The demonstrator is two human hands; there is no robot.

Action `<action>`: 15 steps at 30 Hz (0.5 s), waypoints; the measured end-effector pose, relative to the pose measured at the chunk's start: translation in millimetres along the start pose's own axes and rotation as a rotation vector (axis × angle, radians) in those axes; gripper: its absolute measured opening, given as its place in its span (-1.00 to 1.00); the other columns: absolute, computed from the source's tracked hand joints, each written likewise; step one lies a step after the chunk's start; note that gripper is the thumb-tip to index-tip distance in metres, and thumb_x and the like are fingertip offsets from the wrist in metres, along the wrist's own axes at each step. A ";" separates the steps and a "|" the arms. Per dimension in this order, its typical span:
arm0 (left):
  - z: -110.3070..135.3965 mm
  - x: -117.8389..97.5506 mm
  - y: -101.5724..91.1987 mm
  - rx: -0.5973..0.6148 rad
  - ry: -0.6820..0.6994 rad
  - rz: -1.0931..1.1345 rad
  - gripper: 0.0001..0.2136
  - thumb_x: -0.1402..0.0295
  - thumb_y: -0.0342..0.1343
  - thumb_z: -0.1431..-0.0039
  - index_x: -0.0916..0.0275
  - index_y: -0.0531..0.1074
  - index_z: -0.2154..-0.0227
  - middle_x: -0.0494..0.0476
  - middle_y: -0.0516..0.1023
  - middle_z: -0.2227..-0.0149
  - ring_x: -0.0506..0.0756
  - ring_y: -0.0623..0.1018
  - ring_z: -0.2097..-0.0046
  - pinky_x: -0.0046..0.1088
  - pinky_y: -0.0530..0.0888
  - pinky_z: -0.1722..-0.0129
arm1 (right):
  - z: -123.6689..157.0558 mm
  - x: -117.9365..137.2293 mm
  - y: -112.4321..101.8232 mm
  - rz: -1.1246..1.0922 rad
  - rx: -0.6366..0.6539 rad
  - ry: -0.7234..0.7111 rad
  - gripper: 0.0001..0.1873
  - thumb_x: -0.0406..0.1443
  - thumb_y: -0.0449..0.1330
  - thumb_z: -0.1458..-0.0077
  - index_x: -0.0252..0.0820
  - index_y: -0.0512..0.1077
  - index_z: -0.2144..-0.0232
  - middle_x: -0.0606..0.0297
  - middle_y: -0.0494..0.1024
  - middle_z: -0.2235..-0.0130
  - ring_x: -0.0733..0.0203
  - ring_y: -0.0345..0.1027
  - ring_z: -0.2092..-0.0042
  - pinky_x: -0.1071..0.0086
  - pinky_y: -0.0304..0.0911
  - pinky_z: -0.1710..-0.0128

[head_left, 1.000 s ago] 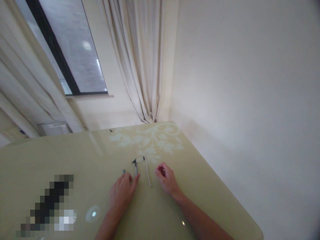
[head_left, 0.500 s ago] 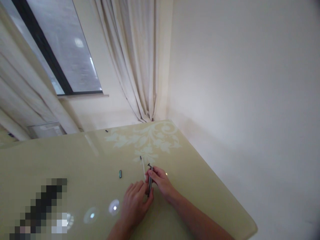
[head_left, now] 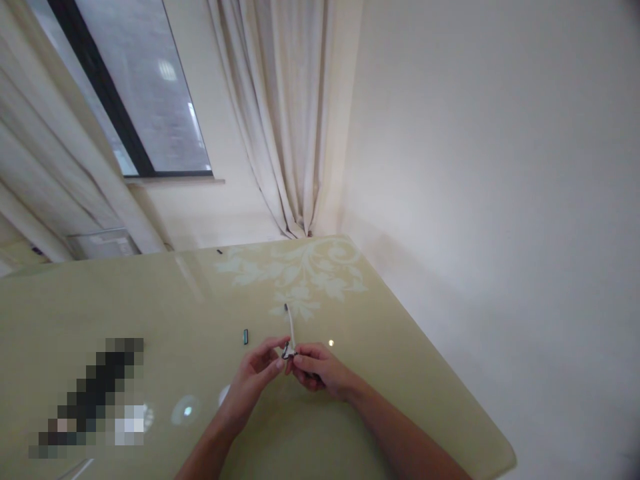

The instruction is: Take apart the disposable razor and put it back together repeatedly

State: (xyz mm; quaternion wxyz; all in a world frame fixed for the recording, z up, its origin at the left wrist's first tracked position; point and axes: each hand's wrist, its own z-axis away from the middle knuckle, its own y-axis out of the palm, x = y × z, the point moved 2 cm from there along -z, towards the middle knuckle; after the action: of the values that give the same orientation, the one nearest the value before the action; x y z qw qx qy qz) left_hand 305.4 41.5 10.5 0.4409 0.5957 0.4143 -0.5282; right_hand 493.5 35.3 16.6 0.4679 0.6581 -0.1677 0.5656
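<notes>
My left hand (head_left: 257, 373) and my right hand (head_left: 323, 370) meet over the table. Between their fingertips is a small black-and-white piece (head_left: 289, 351), too small to identify, with thin dark parts on its left side. The thumb and fingers of my right hand pinch it from the right; those of my left hand close on its left edge. Just beyond, a thin white strip with a dark tip (head_left: 291, 323) extends away from the hands; whether it joins the held piece I cannot tell. To the left lies a small dark block with a teal face (head_left: 245, 337).
A glossy pale-green table (head_left: 400, 400) with a white floral pattern meets the wall on the right. A tiny dark item (head_left: 219, 251) lies near its far edge. A pixelated dark shape (head_left: 100, 387) is at the left. Curtains (head_left: 280, 100) hang behind.
The slim dark rod that stood upright between my hands no longer shows that way; a small black-and-white piece shows there instead. My left hand has turned and risen. The view has shifted slightly.
</notes>
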 end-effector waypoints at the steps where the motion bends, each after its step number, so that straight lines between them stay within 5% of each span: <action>1: -0.5 2.6 0.2 0.017 0.003 0.014 -0.55 0.07 0.41 -0.10 0.13 0.66 -0.02 0.07 0.53 0.33 0.08 0.48 0.28 -0.42 0.41 0.21 | 0.2 0.1 0.4 -0.008 0.008 -0.005 -0.52 0.07 0.36 -0.12 -0.27 0.55 0.32 0.47 0.34 0.55 0.46 0.02 0.63 0.48 -0.21 0.66; 6: -1.9 6.3 -2.1 0.032 0.057 0.061 -0.61 0.09 0.46 -0.04 0.10 0.70 0.07 0.12 0.56 0.17 0.09 0.48 0.22 -0.43 0.41 0.19 | 1.1 0.1 0.1 -0.013 0.012 -0.015 -0.54 0.05 0.32 -0.13 -0.28 0.51 0.42 0.51 0.25 0.62 0.45 -0.04 0.65 0.46 -0.24 0.66; 15: -5.5 7.7 -2.9 0.039 0.119 0.064 -0.59 0.00 0.44 -0.02 0.08 0.73 0.12 0.14 0.57 0.22 0.15 0.52 0.16 -0.38 0.44 0.15 | -0.1 -3.7 -1.1 -0.009 0.043 -0.020 -0.48 0.11 0.31 -0.16 -0.23 0.43 0.45 0.54 0.18 0.62 0.47 -0.12 0.65 0.48 -0.30 0.67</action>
State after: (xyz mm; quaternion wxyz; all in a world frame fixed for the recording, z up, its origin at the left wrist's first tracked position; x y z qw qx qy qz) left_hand 304.8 47.9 2.9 0.4204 0.6475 0.4101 -0.4856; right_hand 493.1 34.8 12.8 0.4545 0.6743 -0.1569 0.5604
